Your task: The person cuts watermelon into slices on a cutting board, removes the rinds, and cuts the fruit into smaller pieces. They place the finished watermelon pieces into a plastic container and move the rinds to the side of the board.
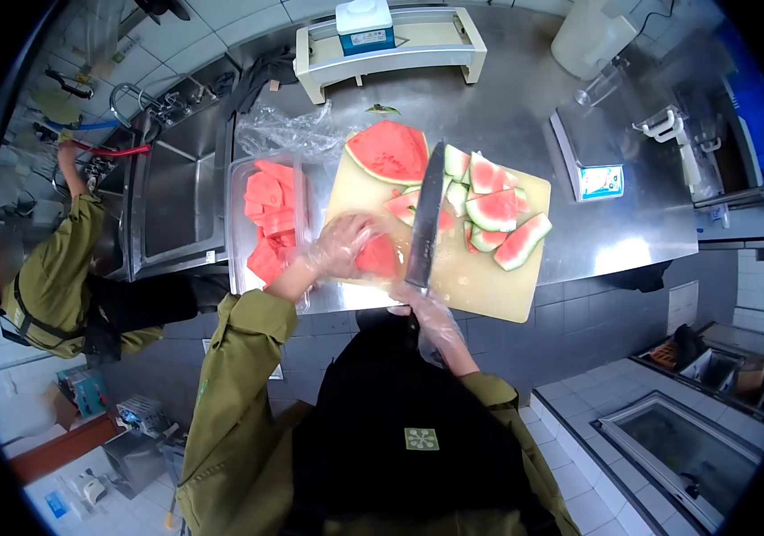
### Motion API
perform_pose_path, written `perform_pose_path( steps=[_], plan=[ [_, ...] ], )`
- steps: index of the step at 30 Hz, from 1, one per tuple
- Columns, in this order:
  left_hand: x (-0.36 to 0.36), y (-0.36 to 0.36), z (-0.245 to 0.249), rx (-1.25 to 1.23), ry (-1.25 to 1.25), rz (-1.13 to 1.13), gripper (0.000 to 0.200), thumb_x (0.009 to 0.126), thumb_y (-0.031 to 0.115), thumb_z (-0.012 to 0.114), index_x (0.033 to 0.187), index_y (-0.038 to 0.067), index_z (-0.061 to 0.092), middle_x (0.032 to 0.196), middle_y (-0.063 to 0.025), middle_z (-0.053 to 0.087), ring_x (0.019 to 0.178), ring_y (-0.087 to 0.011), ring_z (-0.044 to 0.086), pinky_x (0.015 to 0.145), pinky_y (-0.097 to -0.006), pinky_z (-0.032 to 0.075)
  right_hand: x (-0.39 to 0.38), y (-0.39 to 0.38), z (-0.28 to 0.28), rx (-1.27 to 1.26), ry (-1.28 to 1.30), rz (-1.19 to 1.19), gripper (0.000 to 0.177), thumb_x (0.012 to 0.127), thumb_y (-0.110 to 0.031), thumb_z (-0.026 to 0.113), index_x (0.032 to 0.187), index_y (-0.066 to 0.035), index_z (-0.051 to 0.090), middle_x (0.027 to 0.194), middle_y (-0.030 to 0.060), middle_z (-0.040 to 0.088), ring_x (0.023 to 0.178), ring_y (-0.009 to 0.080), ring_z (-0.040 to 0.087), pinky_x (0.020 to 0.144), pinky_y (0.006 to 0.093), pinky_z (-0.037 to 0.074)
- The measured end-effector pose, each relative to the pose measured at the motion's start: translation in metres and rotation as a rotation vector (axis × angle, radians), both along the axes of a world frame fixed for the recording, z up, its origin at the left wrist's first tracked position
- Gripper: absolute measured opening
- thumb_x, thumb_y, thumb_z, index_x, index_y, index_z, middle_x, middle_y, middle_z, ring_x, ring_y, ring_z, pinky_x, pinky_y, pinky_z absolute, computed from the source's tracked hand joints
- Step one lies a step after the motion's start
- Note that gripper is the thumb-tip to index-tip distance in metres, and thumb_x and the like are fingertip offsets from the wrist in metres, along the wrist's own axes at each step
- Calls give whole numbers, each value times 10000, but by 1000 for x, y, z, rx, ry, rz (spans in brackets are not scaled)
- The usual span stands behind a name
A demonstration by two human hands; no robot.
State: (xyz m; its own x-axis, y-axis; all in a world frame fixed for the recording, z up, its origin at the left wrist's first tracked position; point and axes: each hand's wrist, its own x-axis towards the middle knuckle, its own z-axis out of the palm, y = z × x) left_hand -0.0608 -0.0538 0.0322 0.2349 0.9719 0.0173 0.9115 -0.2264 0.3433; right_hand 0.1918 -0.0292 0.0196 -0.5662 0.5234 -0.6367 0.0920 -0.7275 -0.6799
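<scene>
My left hand [344, 245], in a clear plastic glove, rests on a red piece of watermelon [377, 257] at the near left of the cutting board [484, 290]. My right hand [426, 313], also gloved, is closed round the dark handle of a large knife [426, 214], whose blade points away from me over the board. A big watermelon wedge [391, 150] lies at the board's far left. Several rind pieces [521, 241] with some red flesh are heaped on the right. Left of the board, a clear container [237, 223] holds red watermelon chunks [270, 201].
Crumpled plastic wrap [283, 129] lies behind the container. A white stand [391, 61] is at the back, a scale [569, 147] to the right. Past the sink [183, 205], a co-worker [56, 255] holds something red. A pitcher [592, 40] stands at the back right.
</scene>
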Motion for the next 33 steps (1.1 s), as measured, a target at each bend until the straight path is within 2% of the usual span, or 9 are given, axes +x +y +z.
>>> perform_pose_path(
  steps=[2,6,9,13,17,20,26,29,33],
  plan=[
    [8,-11,9,91,-35,57,902,636,512,786,1369,117,438,1249,-161,476,1182,-363,461,1023,-490,371,-20,1,0,-3,78,-66,330,905,-220,620,1111,38,602,959,87,626,890,161,632,730,325,565],
    [24,-31,10,237,-89,289,929,599,395,823,1401,144,427,1184,-164,492,1147,-381,470,1006,-514,373,-38,14,-17,57,138,-36,230,918,-205,597,1009,6,601,962,75,615,878,158,632,746,340,582],
    [33,-35,4,350,223,499,925,574,321,814,1404,172,436,1205,-165,485,1143,-405,467,990,-551,368,-57,42,-22,148,146,83,174,931,-189,582,1004,-31,591,927,61,627,828,152,642,706,320,582],
    [45,-22,15,360,310,620,854,592,275,770,1391,268,468,1285,-187,452,1214,-438,435,975,-559,368,-70,72,-24,315,262,189,234,962,-181,548,1118,-9,576,897,34,639,765,141,650,633,283,558],
    [71,-33,-24,321,559,522,773,698,277,699,1419,308,421,1296,-166,439,1254,-372,416,947,-533,401,-29,83,-25,841,-171,290,300,932,-246,564,1067,21,593,800,140,636,680,256,637,599,378,491],
    [80,-26,-2,224,380,447,754,723,279,690,1422,225,413,1269,-143,446,1219,-337,435,932,-483,424,13,78,15,787,-423,487,268,944,-244,571,1040,7,569,748,111,587,641,180,568,620,345,480],
    [41,3,37,7,-54,328,914,571,370,838,1345,75,453,1248,-147,522,1144,-343,517,976,-413,461,59,8,43,817,-514,226,381,979,-353,462,975,-11,630,706,175,614,668,335,613,642,400,474],
    [47,1,32,41,-125,429,913,598,407,844,1338,43,453,1258,-169,540,1128,-336,549,955,-392,478,47,-12,63,471,-595,303,429,1005,-371,404,878,-25,623,665,148,603,653,312,627,650,407,484],
    [47,-9,21,145,-226,461,909,630,423,845,1339,17,445,1251,-194,556,1077,-368,581,917,-417,495,32,-43,35,525,-623,233,503,1011,-420,350,888,-19,629,660,157,603,679,338,634,656,438,481]
  ],
)
